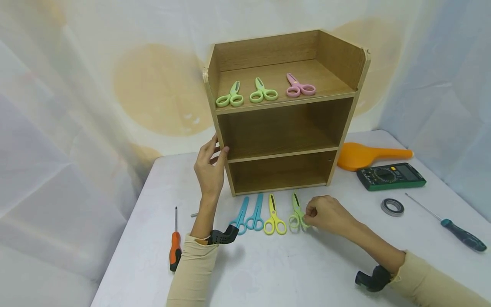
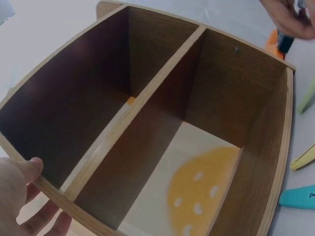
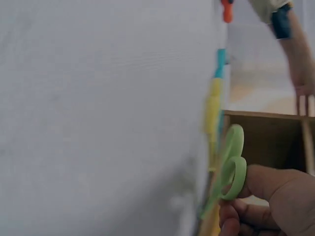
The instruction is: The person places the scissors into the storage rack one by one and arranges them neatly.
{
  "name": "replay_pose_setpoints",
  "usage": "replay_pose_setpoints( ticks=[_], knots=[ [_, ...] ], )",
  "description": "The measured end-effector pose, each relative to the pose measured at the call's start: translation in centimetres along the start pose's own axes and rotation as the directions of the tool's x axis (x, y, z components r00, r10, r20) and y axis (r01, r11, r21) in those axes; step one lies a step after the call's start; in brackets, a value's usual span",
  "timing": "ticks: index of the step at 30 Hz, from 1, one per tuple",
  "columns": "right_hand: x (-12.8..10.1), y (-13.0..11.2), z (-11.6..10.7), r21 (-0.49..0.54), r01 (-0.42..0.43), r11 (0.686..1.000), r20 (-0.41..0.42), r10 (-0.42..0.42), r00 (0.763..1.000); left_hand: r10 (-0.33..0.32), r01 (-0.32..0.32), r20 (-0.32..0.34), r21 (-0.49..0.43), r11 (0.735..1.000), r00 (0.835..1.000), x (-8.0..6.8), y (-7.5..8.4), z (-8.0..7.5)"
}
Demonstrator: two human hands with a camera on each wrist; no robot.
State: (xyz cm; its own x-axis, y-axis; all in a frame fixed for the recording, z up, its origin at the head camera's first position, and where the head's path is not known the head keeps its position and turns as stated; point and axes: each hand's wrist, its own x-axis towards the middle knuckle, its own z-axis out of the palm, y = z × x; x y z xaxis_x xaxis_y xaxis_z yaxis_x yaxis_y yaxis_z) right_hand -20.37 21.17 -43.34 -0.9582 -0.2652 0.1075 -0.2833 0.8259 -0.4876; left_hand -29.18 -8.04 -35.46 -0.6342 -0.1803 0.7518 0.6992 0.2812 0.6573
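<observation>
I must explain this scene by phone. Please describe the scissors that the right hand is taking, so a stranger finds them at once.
Find the wooden shelf on the white table. In front of it lie four scissors in a row. The right hand pinches the rightmost pair, the green scissors; its neighbours are yellow and blue.

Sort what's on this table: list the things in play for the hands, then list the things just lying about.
In play:
- right hand pinching the green scissors
- left hand holding the wooden shelf
- yellow scissors, two blue scissors
- three scissors on the top shelf

Lying about:
- multimeter
- orange-handled screwdriver, teal-handled screwdriver
- metal ring
- orange object
</observation>
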Motion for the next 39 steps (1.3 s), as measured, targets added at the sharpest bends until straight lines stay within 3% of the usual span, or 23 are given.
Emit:
replay_pose_setpoints(
  ticks=[6, 9, 12, 14, 16, 17, 19, 21, 24, 27, 34, 39],
  knots=[
    [-1.7, -1.7, -4.9, -0.01, 0.121, 0.993, -0.009, -0.121, 0.993, 0.002, -0.002, -0.002, 0.002, 1.0, 1.0, 0.0, 0.1, 0.1],
    [-2.7, -2.8, -8.0, -0.009, 0.217, 0.976, -0.072, -0.217, 0.973, 0.007, -0.007, -0.004, 0.0, 1.0, 1.0, 0.0, 0.1, 0.1],
    [-3.3, -4.1, -11.6, -0.053, 0.341, 0.939, -0.172, -0.345, 0.923, 0.017, -0.017, -0.009, -0.007, 1.0, 1.0, 0.2, 0.1, 0.1],
    [-3.2, -4.9, -14.1, -0.115, 0.418, 0.901, -0.237, -0.434, 0.869, 0.019, -0.019, -0.008, -0.002, 1.0, 1.0, 0.3, 0.2, 0.1],
    [-2.8, -5.6, -16.6, -0.183, 0.439, 0.88, -0.279, -0.474, 0.835, 0.016, -0.016, -0.006, 0.005, 1.0, 1.0, 0.3, 0.3, 0.0],
    [-2.5, -6.0, -17.8, -0.208, 0.43, 0.879, -0.29, -0.475, 0.831, 0.014, -0.014, -0.005, 0.009, 1.0, 1.0, 0.3, 0.3, 0.0],
    [-1.7, -6.8, -20.0, -0.264, 0.389, 0.883, -0.298, -0.458, 0.837, 0.004, -0.004, -0.004, 0.017, 1.0, 1.0, 0.2, 0.4, 0.0],
    [-0.7, -7.4, -21.9, -0.302, 0.331, 0.894, -0.293, -0.417, 0.86, -0.005, 0.005, -0.003, 0.018, 1.0, 1.0, 0.0, 0.4, 0.0],
    [1.7, -8.3, -24.6, -0.36, 0.295, 0.885, -0.259, -0.399, 0.88, -0.017, 0.017, -0.001, 0.019, 1.0, 1.0, -0.2, 0.4, 0.1],
    [5.0, -9.1, -26.9, -0.437, 0.286, 0.853, -0.21, -0.406, 0.89, -0.017, 0.017, -0.002, 0.026, 1.0, 1.0, -0.3, 0.2, 0.0],
    [10.6, -10.4, -30.8, -0.617, 0.188, 0.764, 0.023, -0.222, 0.975, -0.024, 0.024, -0.005, 0.022, 0.999, 1.0, -0.8, 0.1, 0.1],
    [12.4, -9.9, -31.8, -0.664, 0.179, 0.726, 0.133, -0.121, 0.984, 0.002, -0.002, -0.012, 0.015, 1.0, 1.0, -0.7, 0.4, 0.2]
  ],
)
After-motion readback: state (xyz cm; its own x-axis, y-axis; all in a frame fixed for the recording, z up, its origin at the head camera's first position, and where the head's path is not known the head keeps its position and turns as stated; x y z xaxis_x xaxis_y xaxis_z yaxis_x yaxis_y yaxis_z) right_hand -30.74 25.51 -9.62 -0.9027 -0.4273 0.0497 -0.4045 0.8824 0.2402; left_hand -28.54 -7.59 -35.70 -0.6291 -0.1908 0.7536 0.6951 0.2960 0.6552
